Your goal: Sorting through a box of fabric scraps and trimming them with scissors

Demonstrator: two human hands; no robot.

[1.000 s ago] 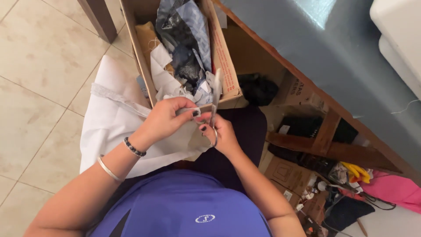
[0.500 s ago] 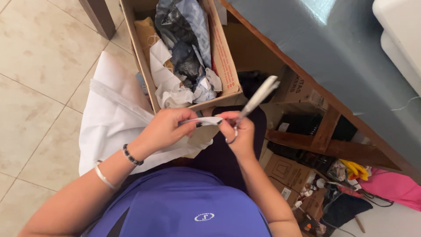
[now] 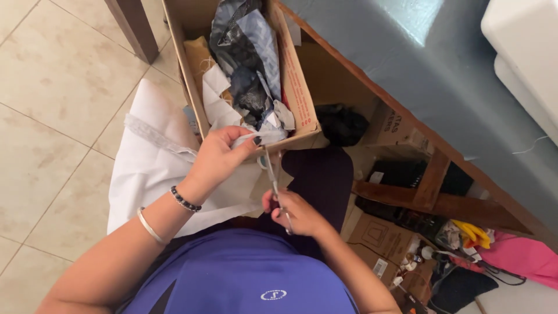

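Just below the scrap-filled cardboard box, the left hand pinches a white fabric strip while the right hand, lowered from its raised swing, grips scissors, blades now meeting the strip to cut.

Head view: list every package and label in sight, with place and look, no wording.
Open cardboard box: ahead of the hands, brown, red print on its flap, stuffed with scraps.
Cardboard carton: under the table, brown, dark print.
Small carton: lower right, brown, outline drawing.
White sticker: on the box below it, rectangular.
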